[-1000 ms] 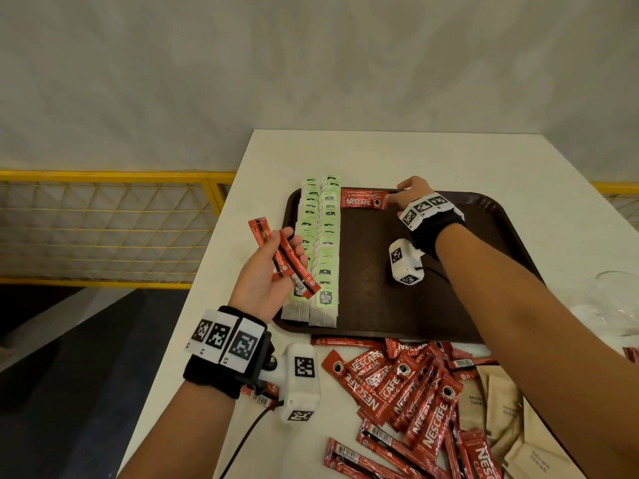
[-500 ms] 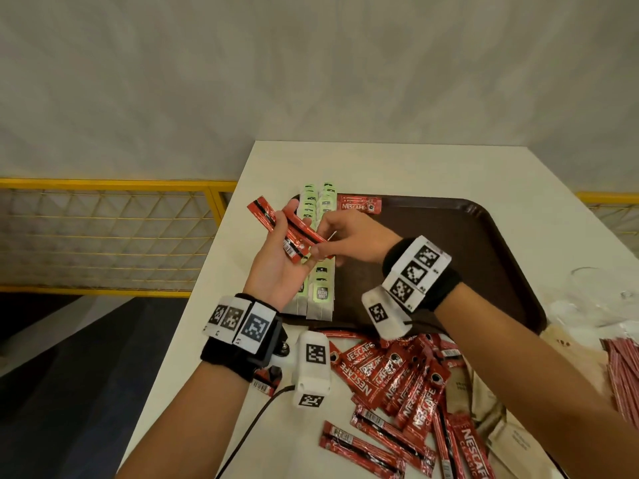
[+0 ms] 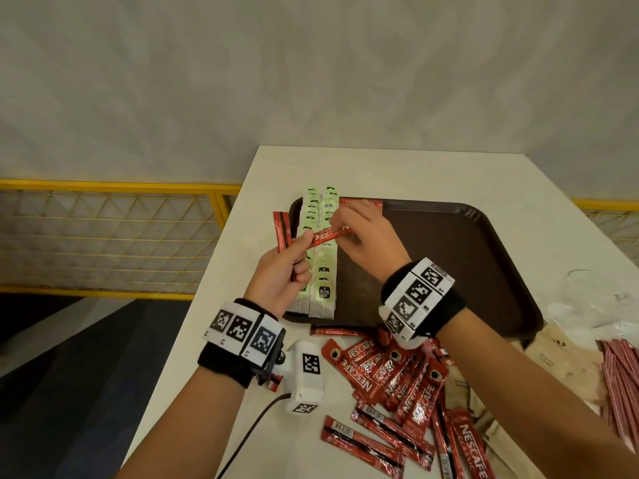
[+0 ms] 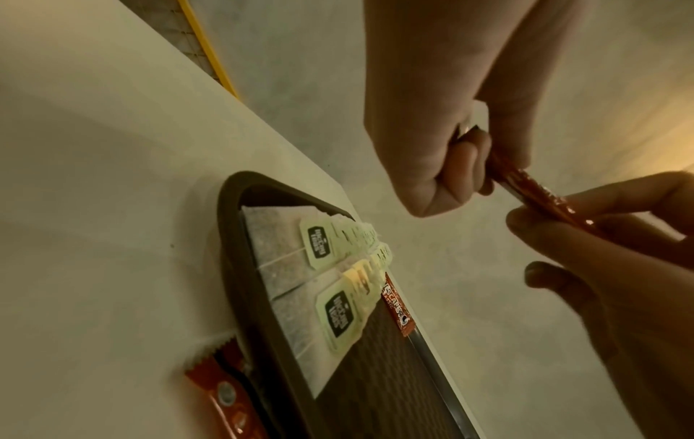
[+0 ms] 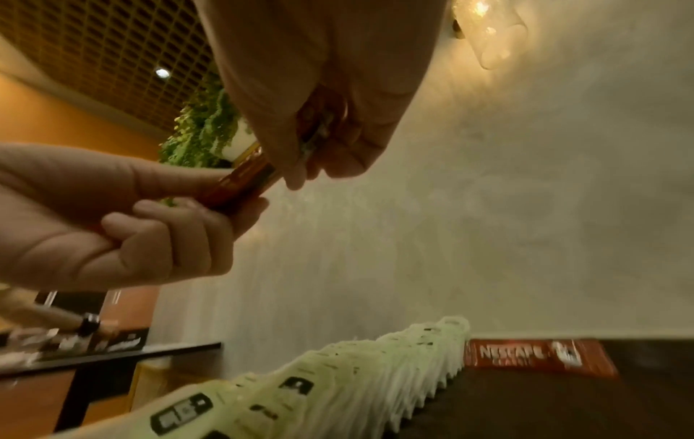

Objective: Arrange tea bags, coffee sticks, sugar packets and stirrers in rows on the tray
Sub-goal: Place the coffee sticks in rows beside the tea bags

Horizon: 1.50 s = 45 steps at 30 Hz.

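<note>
Both grips on one coffee stick (image 3: 327, 236), long axis crosswise, right end higher.

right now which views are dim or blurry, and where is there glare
Head view: evenly lit and sharp, edges bent by the wide lens. Left wrist view: dim, yellowish, the right hand dark. Right wrist view: glare from a wall lamp, the tea bags blurred up close.

The right hand (image 3: 363, 236) covers most of the red Nescafe coffee stick lying flat at the dark brown plastic tray's (image 3: 449, 271) far edge. Loose red coffee sticks (image 3: 460, 447) run off the head view's bottom edge, and tea bag tag print (image 5: 180, 414) is blurry up close.
</note>
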Available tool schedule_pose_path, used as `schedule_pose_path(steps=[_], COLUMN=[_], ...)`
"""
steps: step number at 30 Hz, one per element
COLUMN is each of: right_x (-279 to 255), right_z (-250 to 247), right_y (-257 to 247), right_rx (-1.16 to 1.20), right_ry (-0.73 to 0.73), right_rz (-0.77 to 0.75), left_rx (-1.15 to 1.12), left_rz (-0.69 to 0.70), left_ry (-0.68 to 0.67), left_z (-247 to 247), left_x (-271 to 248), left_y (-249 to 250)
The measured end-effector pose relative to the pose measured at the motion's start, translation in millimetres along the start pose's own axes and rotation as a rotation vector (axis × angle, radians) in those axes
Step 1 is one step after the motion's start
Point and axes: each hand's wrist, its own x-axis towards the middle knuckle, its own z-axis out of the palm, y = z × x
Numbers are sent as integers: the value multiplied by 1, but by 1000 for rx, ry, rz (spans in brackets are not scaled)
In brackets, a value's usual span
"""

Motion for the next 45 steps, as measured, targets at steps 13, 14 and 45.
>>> schedule_pose_path(steps=[13, 14, 45], right_x=[2, 3, -3], right_z=[-9, -10, -22], right_y=[-1, -1, 36], right_rx=[1177, 1143, 1191], right_ry=[14, -29, -244], right_rz=[822, 804, 997], left_rx=[294, 310, -293], left_rz=[-11, 12, 50], left_ry=[-49, -48, 105], left_z=[1, 2, 11], left_x=[-7, -7, 13], left_y=[-11, -9, -6])
